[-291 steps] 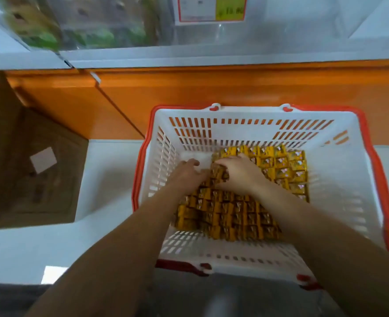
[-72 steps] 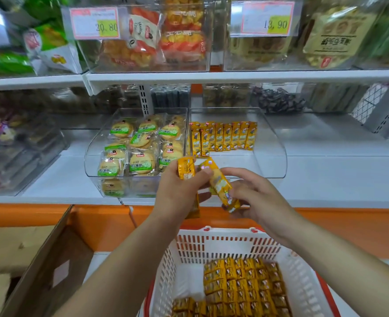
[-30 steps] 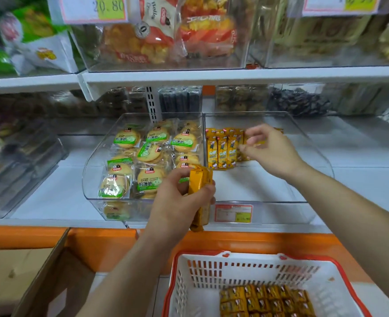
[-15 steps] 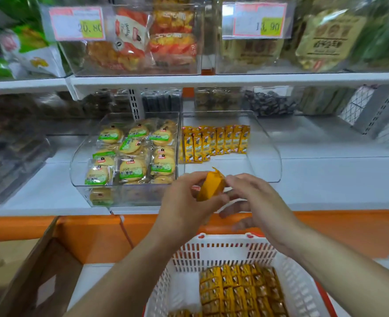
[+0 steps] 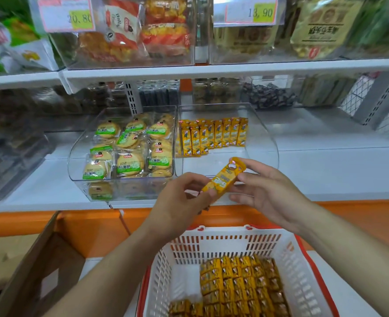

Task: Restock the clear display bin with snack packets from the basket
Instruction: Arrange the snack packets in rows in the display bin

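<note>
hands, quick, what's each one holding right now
Left hand: pinching the lower end of a yellow snack packet.
Right hand: pinching the same packet's upper end.

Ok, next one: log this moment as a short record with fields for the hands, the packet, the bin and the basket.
left hand: pinches the lower end of the yellow packet
right hand: pinches its upper end
packet pose: tilted, in the air in front of the clear bin
bin contents: one row of packets standing at the back, front floor bare
basket: holds many stacked packets
neighbour bin: round cakes in green-labelled wrappers
</note>
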